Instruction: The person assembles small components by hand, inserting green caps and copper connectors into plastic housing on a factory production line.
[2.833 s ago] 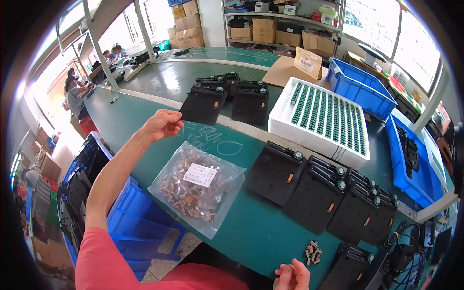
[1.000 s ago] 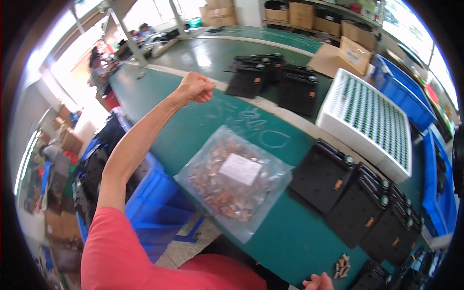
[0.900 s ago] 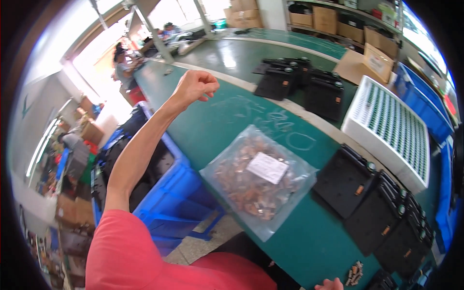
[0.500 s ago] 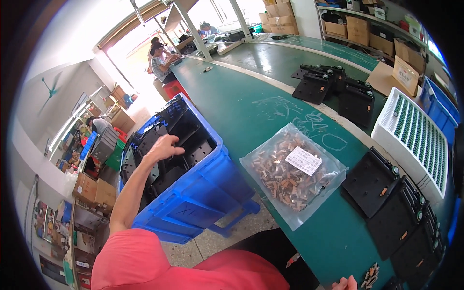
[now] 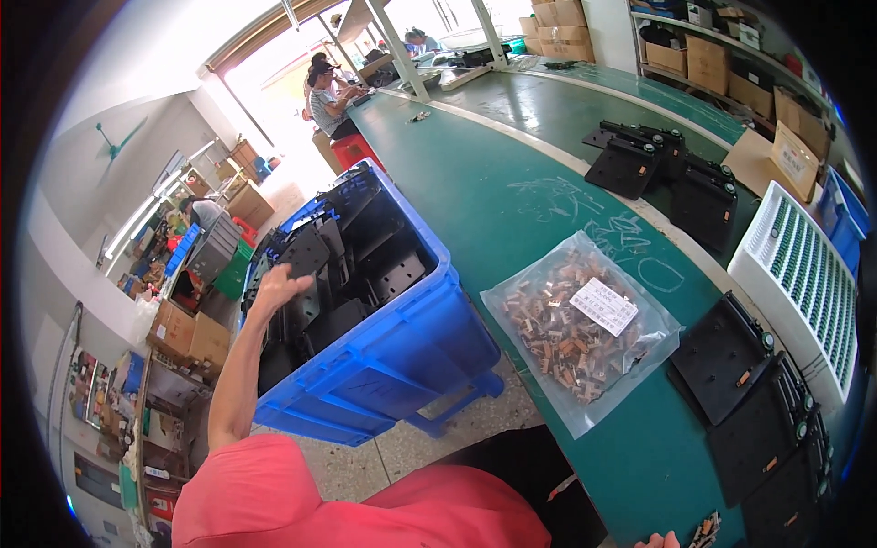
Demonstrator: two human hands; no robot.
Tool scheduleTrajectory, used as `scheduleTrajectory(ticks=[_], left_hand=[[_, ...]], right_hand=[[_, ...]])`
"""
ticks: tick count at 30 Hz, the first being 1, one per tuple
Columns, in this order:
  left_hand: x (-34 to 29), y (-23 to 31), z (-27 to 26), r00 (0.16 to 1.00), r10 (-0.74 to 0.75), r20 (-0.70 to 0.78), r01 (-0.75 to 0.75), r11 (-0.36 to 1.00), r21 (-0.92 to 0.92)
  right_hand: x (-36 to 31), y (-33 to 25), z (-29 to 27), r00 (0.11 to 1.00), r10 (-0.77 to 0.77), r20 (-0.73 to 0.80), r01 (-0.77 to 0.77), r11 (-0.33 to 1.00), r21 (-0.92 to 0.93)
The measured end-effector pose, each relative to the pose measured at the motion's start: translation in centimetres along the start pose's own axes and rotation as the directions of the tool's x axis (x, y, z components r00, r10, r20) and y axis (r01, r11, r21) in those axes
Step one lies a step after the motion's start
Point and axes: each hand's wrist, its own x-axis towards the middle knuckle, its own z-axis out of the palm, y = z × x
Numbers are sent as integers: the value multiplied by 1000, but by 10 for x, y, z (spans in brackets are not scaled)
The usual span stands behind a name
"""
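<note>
My left hand (image 5: 281, 289) reaches into a blue plastic bin (image 5: 375, 379), its fingers loosely bent and apart, with nothing visible held. Black metal plates (image 5: 307, 250) with small holes are packed upright and slanted around it. At the lower edge only the fingers of my right hand (image 5: 660, 541) show, curled together; whatever they may hold is hidden. Beside them lies a small pile of metal clips (image 5: 704, 528) on the green table (image 5: 457, 201). A clear bag (image 5: 580, 329) of similar small metal parts, with a white label, lies farther up the table.
Black plates with small round fittings (image 5: 763, 411) overlap along the right side. More black assemblies (image 5: 662, 173) sit farther back. A white tray (image 5: 799, 292) with rows of green pieces stands at far right, near a blue crate (image 5: 840, 215). A person (image 5: 329, 100) sits at the table's far end.
My left hand has moved left across the bin, and its fingers are more bent. The whole view has shifted, so the bin and bag appear farther right. My right hand stays near the clips.
</note>
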Motion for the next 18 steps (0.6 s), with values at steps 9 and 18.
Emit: scheduleTrajectory(ticks=[9, 18], left_hand=[[-22, 2, 9, 966, -52, 253, 90, 986, -139], [-53, -1, -6, 914, 332, 233, -286, 935, -212]], right_hand=[[1, 7, 1, 999, -47, 27, 47, 999, 9], [1, 4, 1, 998, -53, 23, 52, 998, 21]])
